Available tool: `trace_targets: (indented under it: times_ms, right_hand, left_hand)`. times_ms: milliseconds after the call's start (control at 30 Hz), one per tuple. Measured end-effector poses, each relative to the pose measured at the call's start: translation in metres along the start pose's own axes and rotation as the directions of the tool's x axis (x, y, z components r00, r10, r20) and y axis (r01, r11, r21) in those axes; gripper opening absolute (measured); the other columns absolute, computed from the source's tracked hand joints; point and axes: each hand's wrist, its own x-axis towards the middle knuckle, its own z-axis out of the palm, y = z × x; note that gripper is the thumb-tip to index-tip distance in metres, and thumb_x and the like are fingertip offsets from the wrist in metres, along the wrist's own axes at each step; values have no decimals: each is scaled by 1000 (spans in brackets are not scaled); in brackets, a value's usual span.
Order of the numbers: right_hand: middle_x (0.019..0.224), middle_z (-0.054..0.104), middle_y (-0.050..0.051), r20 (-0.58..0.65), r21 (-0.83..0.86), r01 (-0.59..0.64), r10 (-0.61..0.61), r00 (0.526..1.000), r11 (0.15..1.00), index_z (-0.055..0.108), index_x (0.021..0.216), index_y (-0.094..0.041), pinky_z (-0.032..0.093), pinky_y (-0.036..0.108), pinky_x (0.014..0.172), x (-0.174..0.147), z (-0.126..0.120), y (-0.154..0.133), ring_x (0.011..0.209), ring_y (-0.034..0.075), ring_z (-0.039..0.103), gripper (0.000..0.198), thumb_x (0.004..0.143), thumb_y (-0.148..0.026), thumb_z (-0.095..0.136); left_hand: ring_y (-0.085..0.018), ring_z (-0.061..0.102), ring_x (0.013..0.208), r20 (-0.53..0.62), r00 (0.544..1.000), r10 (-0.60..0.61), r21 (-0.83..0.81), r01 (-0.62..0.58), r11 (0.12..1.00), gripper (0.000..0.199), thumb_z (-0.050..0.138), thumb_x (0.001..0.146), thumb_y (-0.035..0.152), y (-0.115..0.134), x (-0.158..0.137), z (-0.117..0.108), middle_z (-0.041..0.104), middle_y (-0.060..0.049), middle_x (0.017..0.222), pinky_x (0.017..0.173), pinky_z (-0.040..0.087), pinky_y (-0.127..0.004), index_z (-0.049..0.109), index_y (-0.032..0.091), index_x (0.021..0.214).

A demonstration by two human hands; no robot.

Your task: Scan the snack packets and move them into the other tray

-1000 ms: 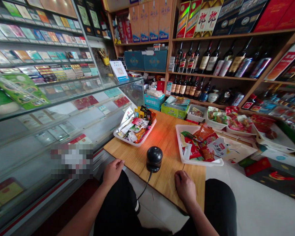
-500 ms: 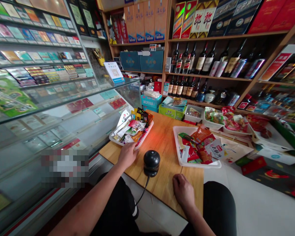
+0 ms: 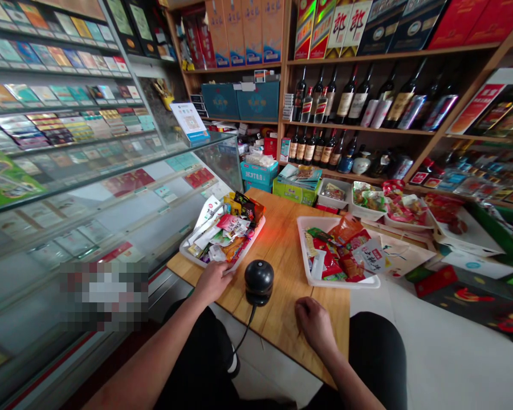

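My left hand (image 3: 214,281) grips the near rim of a white plastic tray (image 3: 242,257) on the left of the wooden table (image 3: 277,228). The tray is heaped with small snack packets (image 3: 235,223) in several colours. My right hand (image 3: 314,322) rests curled on the table's near right part, with nothing visible in it. Between my hands stands a black round-topped device (image 3: 259,282) with a cable. Red light falls on the table beyond it. A second white tray (image 3: 304,250) on the right holds mostly red snack packets (image 3: 325,256).
On the left runs a glass display counter (image 3: 149,213) with shelves of small packs above. Behind the table, shelves (image 3: 367,128) hold bottles and boxes. A green box (image 3: 294,192) and white bins of packets (image 3: 367,212) line the back right. My knees flank the table.
My left hand and the left tray have moved slightly nearer to me and to the left. My right hand stays in about the same place. The whole view has shifted a little.
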Motion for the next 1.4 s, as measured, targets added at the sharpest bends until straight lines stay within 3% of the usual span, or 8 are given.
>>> trace_targets:
  times_ms: [100, 233, 433, 667, 867, 1100, 1267, 1400]
  right_hand:
    - [94, 72, 7, -28, 68, 64, -62, 998, 996, 70, 92, -21, 50, 31, 83, 24, -14, -27, 88, 20, 67, 27, 96, -36, 48]
    - [95, 73, 6, -85, 80, 189, -183, 979, 979, 72, 94, -20, 49, 29, 84, 67, -30, -71, 91, 19, 67, 23, 95, -33, 53]
    - [92, 74, 4, -45, 66, 280, -277, 960, 958, 72, 90, -20, 47, 27, 83, 114, -26, -121, 88, 17, 68, 18, 94, -25, 55]
    - [87, 75, 3, 12, 77, 309, -311, 950, 948, 73, 84, -20, 45, 25, 76, 137, -12, -150, 81, 16, 66, 18, 90, -18, 56]
    - [87, 75, 4, 32, 63, 278, -281, 959, 958, 73, 85, -19, 44, 24, 75, 150, -17, -157, 80, 15, 66, 18, 90, -19, 57]
    - [82, 73, 3, 57, 198, 87, -100, 993, 976, 72, 91, -17, 44, 23, 66, 167, -2, -154, 71, 13, 64, 13, 87, -22, 60]
    - [86, 73, 5, 126, 420, -117, 70, 990, 900, 67, 100, -15, 44, 21, 56, 168, 11, -158, 62, 11, 64, 23, 93, -35, 58]
    - [81, 70, 5, 194, 631, -182, 74, 978, 755, 66, 93, -15, 44, 19, 53, 161, 12, -160, 64, 10, 62, 26, 93, -39, 56]
  left_hand:
    - [-30, 70, 99, 37, 998, -44, 75, 41, 996, 25, 64, 90, 38, 5, 1, -8, 78, -11, 97, 85, 51, -38, 79, 22, 101]
    - [-27, 70, 86, -56, 996, -64, 260, 76, 963, 31, 55, 97, 44, 27, 21, -23, 76, -12, 90, 74, 46, -33, 75, 20, 94]
    - [-26, 71, 88, -93, 996, 3, 222, 18, 975, 32, 56, 97, 45, 64, 76, -24, 77, -13, 97, 73, 44, -31, 74, 20, 104]
    - [-28, 73, 87, -72, 997, -36, 266, 53, 963, 26, 59, 92, 35, 71, 118, -1, 78, -16, 89, 74, 46, -32, 77, 17, 89]
    - [-28, 72, 94, -153, 988, -10, 260, 50, 964, 34, 54, 97, 39, 66, 112, -26, 79, -16, 99, 83, 49, -34, 80, 16, 100]
    - [-25, 73, 90, -323, 946, 16, -130, -61, 990, 37, 61, 94, 48, 48, 72, -85, 80, -8, 101, 85, 52, -33, 80, 19, 108]
    - [-22, 69, 75, -222, 968, -119, -563, -27, 826, 51, 70, 85, 56, 39, 45, -94, 78, -7, 89, 64, 50, -29, 77, 17, 116]
    - [-20, 67, 72, -162, 970, -178, -698, 15, 716, 56, 76, 80, 58, 29, 31, -89, 75, -7, 84, 57, 45, -26, 76, 15, 116]
